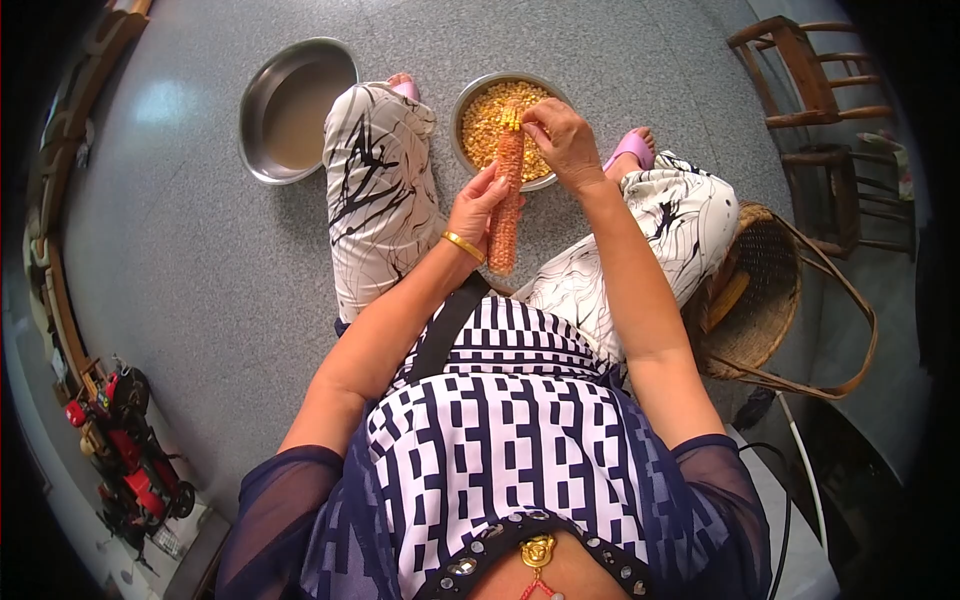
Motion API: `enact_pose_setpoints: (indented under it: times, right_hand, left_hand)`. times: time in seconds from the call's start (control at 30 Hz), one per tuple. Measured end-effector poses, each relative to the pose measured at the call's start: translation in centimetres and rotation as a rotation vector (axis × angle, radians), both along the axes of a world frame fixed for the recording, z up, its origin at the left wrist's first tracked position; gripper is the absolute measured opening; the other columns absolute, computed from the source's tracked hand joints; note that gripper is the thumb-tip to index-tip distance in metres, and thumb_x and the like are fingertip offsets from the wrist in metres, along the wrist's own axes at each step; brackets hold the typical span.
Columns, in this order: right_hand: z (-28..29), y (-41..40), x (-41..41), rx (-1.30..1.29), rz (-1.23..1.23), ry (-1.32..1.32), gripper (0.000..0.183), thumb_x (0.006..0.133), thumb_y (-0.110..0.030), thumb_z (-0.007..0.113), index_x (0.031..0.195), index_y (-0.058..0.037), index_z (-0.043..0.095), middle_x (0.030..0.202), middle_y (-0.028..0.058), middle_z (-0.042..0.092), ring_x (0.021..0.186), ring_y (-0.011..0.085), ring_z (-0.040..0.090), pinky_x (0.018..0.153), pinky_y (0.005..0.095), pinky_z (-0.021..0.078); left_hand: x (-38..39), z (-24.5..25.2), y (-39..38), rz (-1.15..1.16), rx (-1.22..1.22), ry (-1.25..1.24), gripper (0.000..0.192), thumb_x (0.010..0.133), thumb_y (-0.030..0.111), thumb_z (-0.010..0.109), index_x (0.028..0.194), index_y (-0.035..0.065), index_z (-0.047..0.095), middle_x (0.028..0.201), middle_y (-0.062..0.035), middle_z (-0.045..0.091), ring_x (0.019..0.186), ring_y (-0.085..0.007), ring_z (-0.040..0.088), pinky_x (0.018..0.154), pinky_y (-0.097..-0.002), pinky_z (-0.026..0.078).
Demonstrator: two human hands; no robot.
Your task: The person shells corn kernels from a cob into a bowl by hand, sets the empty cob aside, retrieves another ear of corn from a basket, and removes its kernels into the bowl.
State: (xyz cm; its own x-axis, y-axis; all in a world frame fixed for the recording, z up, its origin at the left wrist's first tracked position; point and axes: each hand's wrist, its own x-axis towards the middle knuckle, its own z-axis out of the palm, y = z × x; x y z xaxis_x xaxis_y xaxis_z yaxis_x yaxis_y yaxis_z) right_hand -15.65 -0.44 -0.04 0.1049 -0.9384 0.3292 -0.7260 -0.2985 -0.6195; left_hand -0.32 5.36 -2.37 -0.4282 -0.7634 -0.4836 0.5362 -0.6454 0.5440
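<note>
A long corn cob (508, 195), mostly bare and reddish, stands out lengthwise before me, with a small patch of yellow kernels near its far end. My left hand (478, 206), with a gold bangle at the wrist, is closed around its middle. At the far end, the thumb and fingers of my right hand (559, 139) touch the kernels; whether they pinch any is not clear. Beneath the hands, a round metal basin (459, 139) on the floor holds many loose yellow kernels (484, 112).
A metal basin (247, 124) of cloudy liquid sits by the left knee. Beside the right leg lies a tilted woven basket (780, 315) with a corn cob (727, 304) inside. Wooden chairs (806, 71) stand at the right; red wheeled machines (135, 457) are at the far left.
</note>
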Motion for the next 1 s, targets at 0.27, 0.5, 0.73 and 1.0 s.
enact_pose_setpoints:
  times: [0.27,0.5,0.73,1.0]
  right_hand:
    - [-0.1,-0.1,-0.3,-0.036,0.015,0.071,0.006,0.069,-0.008,0.054,0.068,-0.0034,0.051,0.071,0.0088,0.052,0.070,0.0245,0.052,0.064,0.0325,0.0420]
    - [-1.2,-0.1,0.4,0.306,-0.238,-0.323,0.005,0.070,-0.007,0.055,0.071,-0.0026,0.054,0.065,0.0076,0.055,0.055,0.0173,0.052,0.052,0.0277,0.0421]
    - [-1.4,-0.4,-0.5,0.620,-0.156,-1.006,0.006,0.074,-0.007,0.055,0.072,-0.0014,0.054,0.064,0.0020,0.053,0.055,0.0069,0.050,0.049,0.0186,0.0415]
    - [-1.5,-0.8,-1.5,0.370,-0.341,-0.868,0.008,0.071,-0.007,0.056,0.078,-0.0031,0.053,0.071,0.0049,0.055,0.064,0.0125,0.055,0.058,0.0244,0.0464]
  left_hand:
    - [-0.1,0.1,0.1,-0.012,0.021,-0.034,0.042,0.075,0.016,0.056,0.114,0.0108,0.042,0.089,-0.0035,0.056,0.069,-0.0138,0.055,0.057,-0.0248,0.046]
    - [-0.2,-0.5,0.1,0.022,-0.071,-0.077,0.042,0.076,0.016,0.055,0.115,0.0105,0.042,0.091,-0.0043,0.056,0.071,-0.0135,0.056,0.058,-0.0237,0.046]
    - [0.0,0.2,-0.2,-0.056,0.055,0.096,0.039,0.079,0.017,0.051,0.115,0.0085,0.039,0.095,-0.0076,0.055,0.075,-0.0149,0.056,0.061,-0.0254,0.048]
    - [0.0,0.1,-0.2,-0.016,0.039,0.107,0.038,0.079,0.015,0.050,0.115,0.0079,0.038,0.095,-0.0093,0.054,0.076,-0.0160,0.055,0.062,-0.0268,0.048]
